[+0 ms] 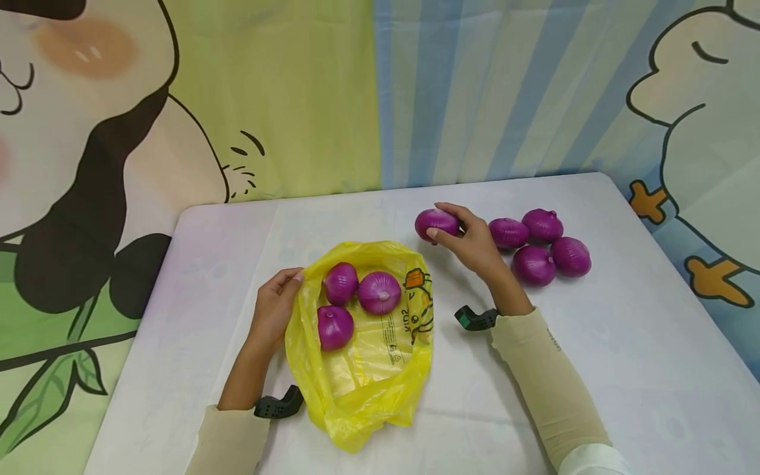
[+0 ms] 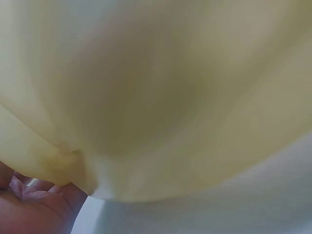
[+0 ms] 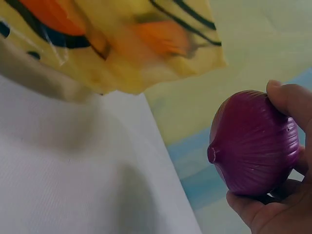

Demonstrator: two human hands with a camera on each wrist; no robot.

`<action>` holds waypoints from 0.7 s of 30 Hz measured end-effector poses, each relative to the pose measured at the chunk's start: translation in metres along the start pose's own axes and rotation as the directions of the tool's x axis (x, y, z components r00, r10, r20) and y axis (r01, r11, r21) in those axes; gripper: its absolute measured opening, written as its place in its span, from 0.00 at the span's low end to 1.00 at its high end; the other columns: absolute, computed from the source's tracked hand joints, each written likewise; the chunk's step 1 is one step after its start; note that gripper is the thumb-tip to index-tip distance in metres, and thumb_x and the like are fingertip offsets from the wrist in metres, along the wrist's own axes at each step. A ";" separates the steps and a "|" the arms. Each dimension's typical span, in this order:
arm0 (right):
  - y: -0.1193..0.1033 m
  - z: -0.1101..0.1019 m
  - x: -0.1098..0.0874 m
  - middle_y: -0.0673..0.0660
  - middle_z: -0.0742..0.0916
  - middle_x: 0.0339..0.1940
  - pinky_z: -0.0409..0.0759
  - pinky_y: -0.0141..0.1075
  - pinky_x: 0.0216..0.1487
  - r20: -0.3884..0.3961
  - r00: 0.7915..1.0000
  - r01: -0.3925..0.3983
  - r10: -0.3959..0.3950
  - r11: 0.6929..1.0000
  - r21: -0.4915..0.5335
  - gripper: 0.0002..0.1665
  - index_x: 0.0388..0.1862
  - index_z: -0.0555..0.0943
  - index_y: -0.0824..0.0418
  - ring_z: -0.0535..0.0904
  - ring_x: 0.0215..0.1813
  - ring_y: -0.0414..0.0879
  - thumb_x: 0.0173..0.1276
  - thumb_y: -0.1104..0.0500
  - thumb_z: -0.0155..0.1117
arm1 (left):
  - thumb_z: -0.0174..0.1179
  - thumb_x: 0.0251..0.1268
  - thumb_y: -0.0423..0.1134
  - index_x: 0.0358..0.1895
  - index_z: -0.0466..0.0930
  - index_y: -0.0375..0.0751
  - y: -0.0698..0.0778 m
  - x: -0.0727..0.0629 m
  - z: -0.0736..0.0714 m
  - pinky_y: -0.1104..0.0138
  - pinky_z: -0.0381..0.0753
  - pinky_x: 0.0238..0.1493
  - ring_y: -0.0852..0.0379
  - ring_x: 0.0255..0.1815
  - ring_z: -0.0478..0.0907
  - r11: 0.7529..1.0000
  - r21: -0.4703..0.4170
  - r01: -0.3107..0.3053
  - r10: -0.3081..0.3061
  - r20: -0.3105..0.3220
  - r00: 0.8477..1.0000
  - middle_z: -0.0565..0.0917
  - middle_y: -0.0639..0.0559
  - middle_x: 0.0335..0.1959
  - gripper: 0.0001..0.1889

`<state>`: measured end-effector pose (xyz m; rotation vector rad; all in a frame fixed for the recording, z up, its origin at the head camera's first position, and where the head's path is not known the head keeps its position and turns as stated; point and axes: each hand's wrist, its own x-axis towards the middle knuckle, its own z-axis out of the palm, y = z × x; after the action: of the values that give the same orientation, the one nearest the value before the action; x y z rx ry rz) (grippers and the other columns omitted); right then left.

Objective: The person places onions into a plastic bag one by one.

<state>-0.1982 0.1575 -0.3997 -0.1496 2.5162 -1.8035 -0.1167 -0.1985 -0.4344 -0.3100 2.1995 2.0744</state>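
A yellow plastic bag point(image 1: 356, 386) lies wide at the mouth in the middle of the table, with three purple onions point(image 1: 380, 293) inside. My left hand point(image 1: 274, 310) pinches the bag's left rim between thumb and fingers. In the left wrist view the bag point(image 2: 195, 122) fills most of the picture, and part of the hand point(image 2: 44, 204) shows at the lower left. Up and right of the bag, my right hand point(image 1: 469, 241) grips another purple onion point(image 1: 432, 223). The right wrist view shows this onion point(image 3: 253, 146) held between thumb and fingers, its stem end facing left.
Several more purple onions point(image 1: 543, 226) sit in a cluster on the white table point(image 1: 623, 369), just right of my right hand. Behind the table hangs a cartoon-printed curtain point(image 1: 285, 99). Each wrist wears a black camera mount point(image 1: 477, 319).
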 end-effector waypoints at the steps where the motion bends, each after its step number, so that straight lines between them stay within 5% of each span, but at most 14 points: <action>1: -0.001 0.000 0.000 0.56 0.74 0.67 0.77 0.45 0.58 0.004 1.000 0.014 -0.014 1.000 0.003 0.37 0.69 0.72 0.49 0.74 0.61 0.52 0.63 0.46 0.71 | 0.54 0.74 0.50 0.57 0.77 0.36 0.000 0.000 0.000 0.67 0.83 0.42 0.55 0.42 0.81 1.000 -0.001 -0.001 0.001 -0.001 1.000 0.80 0.44 0.50 0.21; 13: -0.023 0.011 -0.004 0.58 0.76 0.64 0.78 0.40 0.56 0.044 0.988 0.142 -0.149 0.981 0.129 0.32 0.68 0.72 0.57 0.76 0.58 0.53 0.66 0.57 0.69 | 0.54 0.73 0.51 0.57 0.77 0.37 -0.001 0.002 0.001 0.69 0.83 0.41 0.56 0.41 0.81 1.000 0.022 0.017 -0.017 -0.013 1.000 0.80 0.45 0.49 0.21; 21: -0.033 0.021 -0.008 0.58 0.76 0.63 0.79 0.37 0.55 0.084 0.958 0.254 -0.275 0.946 0.204 0.30 0.67 0.72 0.64 0.76 0.57 0.52 0.66 0.66 0.67 | 0.54 0.73 0.51 0.57 0.77 0.37 0.000 0.001 0.000 0.69 0.83 0.40 0.57 0.40 0.81 1.000 0.022 0.015 -0.015 -0.007 1.000 0.80 0.45 0.49 0.21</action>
<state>-0.1870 0.1277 -0.3753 -0.5903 2.3223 -2.0544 -0.1180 -0.1983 -0.4345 -0.3314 2.2153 2.0436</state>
